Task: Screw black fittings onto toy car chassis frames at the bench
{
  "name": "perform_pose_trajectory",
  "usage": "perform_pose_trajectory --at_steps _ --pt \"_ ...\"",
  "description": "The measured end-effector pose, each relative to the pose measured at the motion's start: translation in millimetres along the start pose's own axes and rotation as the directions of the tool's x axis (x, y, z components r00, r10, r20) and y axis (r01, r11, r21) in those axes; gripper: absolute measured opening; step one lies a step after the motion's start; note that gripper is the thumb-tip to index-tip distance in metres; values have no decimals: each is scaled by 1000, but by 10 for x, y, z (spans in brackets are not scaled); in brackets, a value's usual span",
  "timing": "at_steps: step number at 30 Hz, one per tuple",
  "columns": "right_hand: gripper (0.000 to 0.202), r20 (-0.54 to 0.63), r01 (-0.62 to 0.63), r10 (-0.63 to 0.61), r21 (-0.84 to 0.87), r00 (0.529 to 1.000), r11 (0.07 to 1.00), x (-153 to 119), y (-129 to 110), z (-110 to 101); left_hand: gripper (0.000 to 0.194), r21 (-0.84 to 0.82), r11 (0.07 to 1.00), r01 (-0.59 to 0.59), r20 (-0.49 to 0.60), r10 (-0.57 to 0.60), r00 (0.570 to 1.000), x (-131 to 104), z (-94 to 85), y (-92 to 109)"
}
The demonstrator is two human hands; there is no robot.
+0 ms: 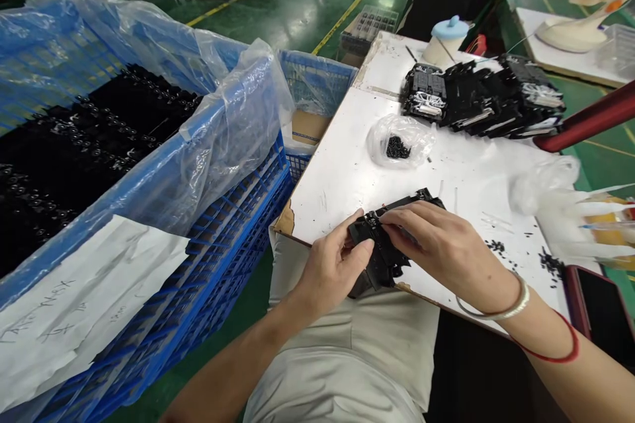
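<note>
The left hand [330, 271] grips a black plastic part [381, 258], its thumb on top and its fingers at the far side. The right hand [446, 244] has its fingertips drawn together on the upper side of the same part; whether they pinch the part or a small piece, I cannot tell. The part lies at the near edge of the tabletop [337, 185], not far from the near left corner, and juts over that edge above the lap.

Beyond the hands, toward the left edge, an open plastic bag [376, 149] holds small black pieces [397, 147]. A pile of black parts [479, 96] sits toward the far edge, and a cup with a blue lid [441, 49] stands by the far left corner. Loose black bits [550, 264] are scattered toward the right edge, near a phone [608, 310] at the near right corner. Off the left edge is a blue crate [223, 251] lined with plastic, with more dark parts [99, 125] inside and a handwritten paper [89, 310] on its side.
</note>
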State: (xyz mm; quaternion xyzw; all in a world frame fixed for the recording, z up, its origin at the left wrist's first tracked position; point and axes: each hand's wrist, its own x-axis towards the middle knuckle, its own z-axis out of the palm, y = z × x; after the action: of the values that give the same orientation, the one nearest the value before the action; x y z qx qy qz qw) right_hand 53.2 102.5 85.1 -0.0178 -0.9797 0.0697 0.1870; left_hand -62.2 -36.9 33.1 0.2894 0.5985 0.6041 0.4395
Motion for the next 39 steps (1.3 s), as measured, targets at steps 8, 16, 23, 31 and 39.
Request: perform_pose_trajectory --at_steps 8,16,23,31,39 --pt "11 37 17 -15 -75 999 997 21 -38 -49 54 17 999 -33 -9 33 999 -2 52 18" --pt "15 97 57 -42 -162 994 985 67 -85 -103 54 40 996 -86 -2 86 996 -6 72 -61" --pt "14 118 101 -77 -216 990 971 53 -98 -120 52 46 993 -105 11 104 994 -28 88 -41" --pt "11 57 171 -162 -228 985 958 -21 -46 -37 49 51 991 -124 13 124 992 -44 75 -15" --pt "18 29 215 -215 -266 976 940 -84 -18 -10 48 95 988 -124 23 122 992 -35 55 -24"
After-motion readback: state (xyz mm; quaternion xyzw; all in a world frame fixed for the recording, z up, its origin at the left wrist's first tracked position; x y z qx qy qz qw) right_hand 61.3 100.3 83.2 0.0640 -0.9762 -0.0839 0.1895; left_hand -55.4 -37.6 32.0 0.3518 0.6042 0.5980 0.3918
